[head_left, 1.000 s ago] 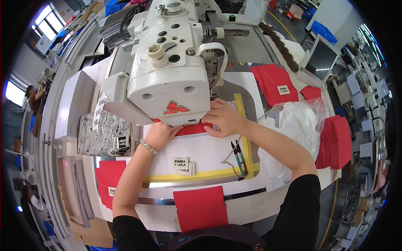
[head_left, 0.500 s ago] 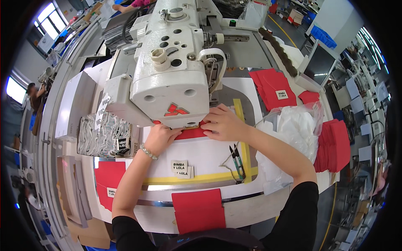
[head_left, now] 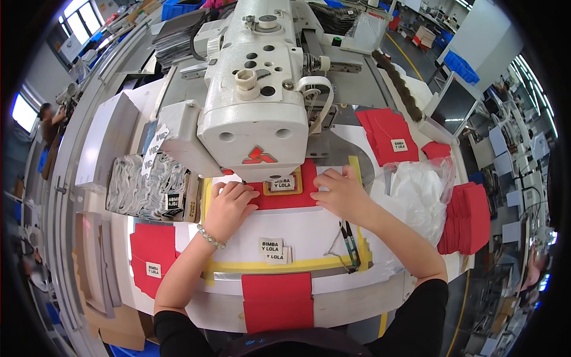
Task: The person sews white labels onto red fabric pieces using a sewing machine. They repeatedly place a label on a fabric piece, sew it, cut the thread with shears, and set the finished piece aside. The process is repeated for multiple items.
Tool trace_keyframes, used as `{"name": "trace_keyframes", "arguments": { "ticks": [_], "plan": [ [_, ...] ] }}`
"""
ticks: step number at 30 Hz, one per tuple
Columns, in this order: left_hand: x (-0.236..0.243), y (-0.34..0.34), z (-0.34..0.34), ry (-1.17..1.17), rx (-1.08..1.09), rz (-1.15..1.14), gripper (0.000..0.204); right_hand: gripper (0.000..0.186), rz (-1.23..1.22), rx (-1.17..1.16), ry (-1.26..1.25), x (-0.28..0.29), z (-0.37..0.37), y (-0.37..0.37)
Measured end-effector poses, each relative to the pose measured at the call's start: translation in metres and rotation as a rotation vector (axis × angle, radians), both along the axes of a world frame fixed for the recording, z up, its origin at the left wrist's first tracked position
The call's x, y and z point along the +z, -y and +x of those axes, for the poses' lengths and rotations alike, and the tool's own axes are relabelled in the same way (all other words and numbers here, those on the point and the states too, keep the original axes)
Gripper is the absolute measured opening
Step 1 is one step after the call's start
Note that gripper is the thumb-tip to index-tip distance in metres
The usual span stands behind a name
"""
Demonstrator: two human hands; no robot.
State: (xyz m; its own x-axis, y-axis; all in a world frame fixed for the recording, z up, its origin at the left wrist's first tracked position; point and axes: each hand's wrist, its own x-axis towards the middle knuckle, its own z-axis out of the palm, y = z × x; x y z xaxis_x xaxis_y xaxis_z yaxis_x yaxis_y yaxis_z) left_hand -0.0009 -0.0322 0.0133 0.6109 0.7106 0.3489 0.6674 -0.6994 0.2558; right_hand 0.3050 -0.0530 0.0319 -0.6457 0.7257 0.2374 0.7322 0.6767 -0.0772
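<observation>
A red fabric piece (head_left: 288, 202) lies flat under the white sewing machine head (head_left: 256, 128). A cream label (head_left: 282, 185) with dark lettering rests on it, framed by a brass-coloured clamp (head_left: 297, 191). My left hand (head_left: 231, 209), with a beaded bracelet at the wrist, has bent fingers gripping the fabric's left edge. On the opposite edge, the curled fingers of my right hand (head_left: 342, 193) hold the fabric. Nearer me, loose labels (head_left: 271, 245) overlap on the white sheet. Thread snips (head_left: 350, 245) with dark and green parts lie by the yellow tape.
At left stands a box of folded labels (head_left: 140, 189). Red fabric pieces lie at the near left (head_left: 143, 250), the front edge (head_left: 277, 303) and far right (head_left: 389, 134). A clear plastic bag of white material (head_left: 414, 199) sits beside a red stack (head_left: 467, 220).
My hands have moved apart, to the two sides of the red fabric. More of that fabric, the clamp and its label now show below the machine head. The view has shifted slightly.
</observation>
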Motion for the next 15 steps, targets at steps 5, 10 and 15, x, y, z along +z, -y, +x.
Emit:
{"name": "trace_keyframes", "arguments": {
  "ticks": [5, 10, 15],
  "plan": [
    [0.001, 0.001, 0.002, 0.006, -0.002, 0.006, 0.024, 0.01, 0.024, 0.016, 0.007, 0.0, -0.006, -0.001],
    [-0.002, 0.0, 0.002, 0.035, -0.036, 0.075, 0.018, 0.002, 0.182, 0.04, 0.051, -0.014, -0.008, -0.001],
    [0.001, 0.003, 0.017, -0.003, -0.071, 0.261, 0.021, 0.004, 0.074, -0.077, -0.266, -0.017, -0.013, -0.002]
  ]
}}
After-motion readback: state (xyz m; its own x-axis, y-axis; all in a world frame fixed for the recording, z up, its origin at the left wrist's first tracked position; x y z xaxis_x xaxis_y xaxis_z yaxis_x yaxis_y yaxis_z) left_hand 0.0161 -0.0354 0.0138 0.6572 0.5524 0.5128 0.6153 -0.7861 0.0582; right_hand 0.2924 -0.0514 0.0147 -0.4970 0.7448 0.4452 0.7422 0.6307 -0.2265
